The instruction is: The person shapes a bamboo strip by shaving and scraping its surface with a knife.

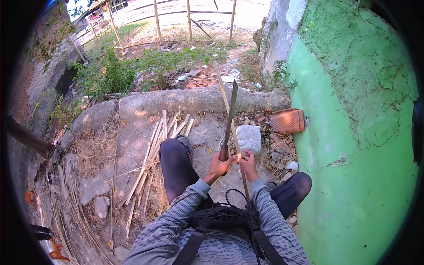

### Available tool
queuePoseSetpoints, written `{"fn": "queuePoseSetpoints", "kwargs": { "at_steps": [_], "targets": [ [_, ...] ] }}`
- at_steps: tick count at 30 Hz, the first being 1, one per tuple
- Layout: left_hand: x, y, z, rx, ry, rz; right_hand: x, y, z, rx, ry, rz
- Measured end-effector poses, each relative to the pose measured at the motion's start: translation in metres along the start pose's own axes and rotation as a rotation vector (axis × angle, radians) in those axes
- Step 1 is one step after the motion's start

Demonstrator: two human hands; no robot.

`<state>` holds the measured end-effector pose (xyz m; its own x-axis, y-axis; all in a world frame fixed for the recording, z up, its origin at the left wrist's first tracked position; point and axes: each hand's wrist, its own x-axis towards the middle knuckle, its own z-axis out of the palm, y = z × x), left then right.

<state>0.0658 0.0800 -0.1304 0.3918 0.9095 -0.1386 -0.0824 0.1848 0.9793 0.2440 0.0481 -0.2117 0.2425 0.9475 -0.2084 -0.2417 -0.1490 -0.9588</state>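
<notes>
My left hand (217,168) is closed around the dark handle of a machete (231,110), whose blade points up and away from me. Close beside it, my right hand (248,166) pinches a long, thin bamboo strip (226,99). The strip rises at a slant and passes behind the blade near its upper part. Both hands are nearly touching, between my bent knees. A small pale piece shows at the right fingertips; whether it belongs to the strip is unclear. Just beyond the hands sits a whitish stone block (248,140).
Several cut bamboo strips (148,165) lie in a loose pile by my left leg. An orange roof tile (287,121) rests against the green wall (344,185) on the right. A low concrete ledge (176,101) crosses ahead, with plants and rubble beyond.
</notes>
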Motion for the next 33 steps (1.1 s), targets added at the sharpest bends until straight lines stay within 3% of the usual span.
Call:
{"fn": "queuePoseSetpoints", "kwargs": {
  "at_steps": [2, 3, 5, 7, 10, 11, 13, 15, 17, 19, 21, 28, 30, 33],
  "targets": [
    [0.000, -0.001, -0.006, 0.005, 0.019, 0.020, 0.008, 0.023, -0.022, 0.110, -0.090, 0.348],
    [0.002, -0.002, -0.009, 0.011, 0.040, 0.045, 0.009, 0.031, -0.027, 0.115, -0.089, 0.343],
    [0.005, -0.005, -0.013, 0.077, 0.089, 0.097, 0.006, 0.047, -0.030, -0.035, -0.072, 0.592],
    [-0.002, 0.005, -0.014, 0.220, 0.096, 0.163, 0.004, 0.052, -0.029, -0.082, -0.060, 0.536],
    [-0.006, 0.013, -0.012, 0.222, 0.104, 0.210, 0.009, 0.011, -0.021, 0.049, -0.082, 0.195],
    [-0.010, 0.010, -0.013, 0.218, 0.116, 0.200, -0.002, 0.006, -0.022, 0.043, -0.089, 0.208],
    [-0.003, 0.010, -0.018, 0.165, 0.065, 0.195, -0.014, 0.008, -0.030, -0.014, -0.136, 0.535],
    [0.001, 0.012, -0.018, 0.086, 0.037, 0.195, -0.013, 0.044, -0.027, -0.118, -0.114, 0.516],
    [-0.005, 0.007, -0.022, 0.002, 0.012, 0.159, -0.012, 0.082, -0.025, -0.201, -0.031, 0.310],
    [-0.006, 0.010, -0.020, 0.002, 0.023, 0.189, -0.010, 0.068, -0.003, -0.179, 0.091, 0.266],
    [-0.009, 0.013, -0.018, -0.056, 0.016, 0.075, 0.007, 0.063, -0.010, -0.306, 0.118, 0.174],
    [0.006, -0.006, -0.020, 0.122, 0.074, 0.237, 0.072, 0.013, -0.031, -0.179, 0.234, -0.026],
    [0.005, -0.010, -0.019, 0.082, 0.095, 0.194, 0.095, 0.002, -0.039, -0.247, 0.225, -0.185],
    [0.004, -0.012, -0.018, 0.025, 0.133, 0.154, 0.087, -0.073, -0.013, -0.240, 0.167, -0.228]
  ]
}}
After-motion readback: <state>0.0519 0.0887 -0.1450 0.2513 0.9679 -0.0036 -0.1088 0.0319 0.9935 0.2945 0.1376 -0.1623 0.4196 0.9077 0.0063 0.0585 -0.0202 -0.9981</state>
